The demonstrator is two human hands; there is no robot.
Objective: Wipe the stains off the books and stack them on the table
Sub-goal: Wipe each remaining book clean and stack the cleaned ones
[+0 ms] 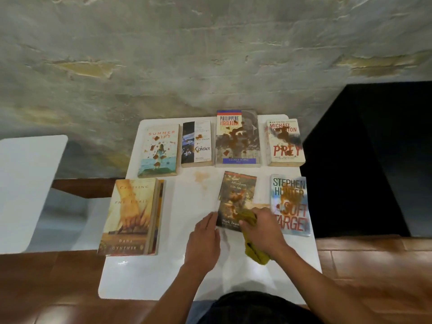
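Tom Sawyer book (236, 199) lies front-centre on the white table (145, 277) — right hand (261, 228) clutches the yellow cloth (253, 251) on its cover, left hand (205, 239) flat-fingered at its edge. Risk: book skids or the stain smears.

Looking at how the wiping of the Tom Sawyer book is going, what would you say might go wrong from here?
1. The right hand rubs the yellow cloth over the Tom Sawyer book while the left hand only touches its edge with straight fingers, so the book may slide.
2. Soft Target lies close beside it, still stained; a wide stroke could smear it or nudge it toward the table edge.
3. The soiled cloth may spread stain rather than lift it.
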